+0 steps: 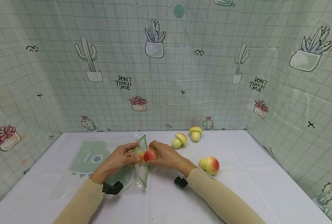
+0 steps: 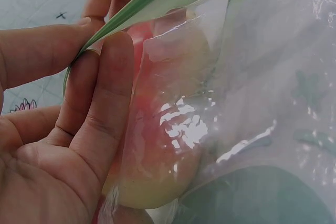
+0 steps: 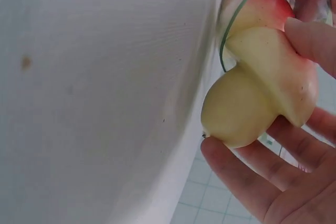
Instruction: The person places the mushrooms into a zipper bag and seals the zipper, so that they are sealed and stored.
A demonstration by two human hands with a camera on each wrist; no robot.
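A clear zip bag (image 1: 83, 155) with a green cartoon print lies across the left of the table, its green-edged mouth raised and parted. My left hand (image 1: 123, 158) pinches one side of that mouth between thumb and fingers, clearest in the left wrist view. Behind the clear film sits a red-and-yellow toy mushroom (image 2: 163, 166). At the opening, my right hand (image 1: 167, 155) grips another toy mushroom (image 3: 239, 108), thumb on its red cap and fingers around the pale stem. In the head view its cap faces the bag and its stem is hidden by the hand.
Two toy mushrooms with yellowish caps, one nearer (image 1: 179, 140) and one farther (image 1: 195, 133), lie at the back of the white table (image 1: 253, 186). A red-capped mushroom (image 1: 211, 165) rests beside the right forearm. A patterned curtain (image 1: 168, 74) stands behind and along both sides.
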